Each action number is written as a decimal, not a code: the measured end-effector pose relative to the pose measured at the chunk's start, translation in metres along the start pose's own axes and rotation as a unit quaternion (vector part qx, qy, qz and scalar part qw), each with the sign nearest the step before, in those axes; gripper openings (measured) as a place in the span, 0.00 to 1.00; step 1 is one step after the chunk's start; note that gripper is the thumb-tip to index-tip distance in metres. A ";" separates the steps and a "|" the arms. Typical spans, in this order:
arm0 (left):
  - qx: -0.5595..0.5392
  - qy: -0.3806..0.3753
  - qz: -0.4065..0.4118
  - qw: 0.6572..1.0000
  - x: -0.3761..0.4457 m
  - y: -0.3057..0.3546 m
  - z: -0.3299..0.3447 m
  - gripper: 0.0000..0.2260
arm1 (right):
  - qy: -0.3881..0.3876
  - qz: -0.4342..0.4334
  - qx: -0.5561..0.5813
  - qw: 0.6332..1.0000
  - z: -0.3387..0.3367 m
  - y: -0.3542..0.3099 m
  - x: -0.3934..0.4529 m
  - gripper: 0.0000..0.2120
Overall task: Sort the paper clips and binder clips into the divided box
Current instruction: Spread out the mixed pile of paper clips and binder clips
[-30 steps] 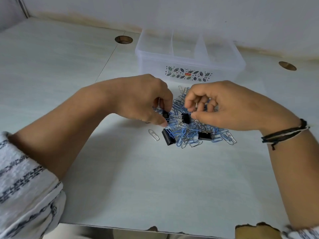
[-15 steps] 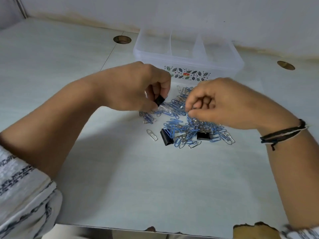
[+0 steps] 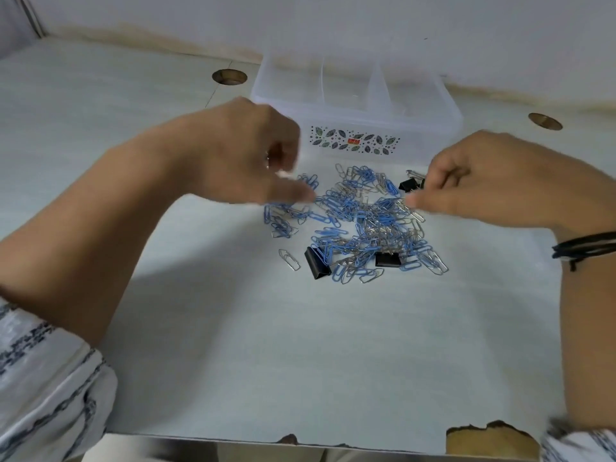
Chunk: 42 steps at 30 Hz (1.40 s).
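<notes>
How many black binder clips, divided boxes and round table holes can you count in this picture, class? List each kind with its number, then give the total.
black binder clips: 3
divided box: 1
round table holes: 2
Total: 6
The paper clips lie in too tangled a heap to count.

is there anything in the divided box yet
No, the clear divided box shows empty compartments, and the clips lie on the table.

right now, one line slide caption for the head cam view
Two bare hands, left and right, over mixed paper clips before an empty-looking divided box.
</notes>
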State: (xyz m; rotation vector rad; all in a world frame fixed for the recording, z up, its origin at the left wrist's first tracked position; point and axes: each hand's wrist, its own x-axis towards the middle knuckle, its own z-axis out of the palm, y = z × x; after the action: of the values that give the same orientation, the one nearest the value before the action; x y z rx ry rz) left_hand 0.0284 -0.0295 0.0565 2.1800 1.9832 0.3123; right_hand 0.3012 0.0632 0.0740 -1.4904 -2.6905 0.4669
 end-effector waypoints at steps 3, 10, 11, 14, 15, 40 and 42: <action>-0.025 -0.126 0.023 0.991 -0.012 0.034 0.009 0.27 | -0.109 -0.001 -0.068 0.992 0.013 -0.026 -0.008 0.31; -0.037 -0.168 0.052 0.984 -0.011 0.042 0.023 0.18 | -0.138 -0.037 -0.087 0.986 0.029 -0.036 -0.008 0.23; -0.040 -0.163 0.055 0.984 -0.011 0.040 0.024 0.16 | -0.147 -0.041 -0.081 0.985 0.028 -0.035 -0.008 0.22; -0.035 -0.152 0.048 0.987 -0.012 0.042 0.025 0.17 | -0.146 -0.049 -0.059 0.986 0.024 -0.031 -0.008 0.17; -0.029 -0.147 0.042 0.988 -0.012 0.044 0.026 0.20 | -0.137 -0.048 -0.054 0.988 0.024 -0.030 -0.007 0.15; -0.124 0.076 0.190 0.971 0.010 0.016 0.024 0.21 | 0.130 -0.022 0.008 0.991 0.007 0.032 0.018 0.10; -0.160 0.085 0.166 0.969 0.010 0.018 0.025 0.21 | 0.094 -0.102 0.149 0.979 0.010 0.006 0.012 0.13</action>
State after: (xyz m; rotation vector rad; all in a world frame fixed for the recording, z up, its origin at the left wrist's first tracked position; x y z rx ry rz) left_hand 0.0537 -0.0206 0.0374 2.3200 1.4971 0.8304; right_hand 0.2979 0.0733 0.0616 -1.1073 -2.4601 0.6457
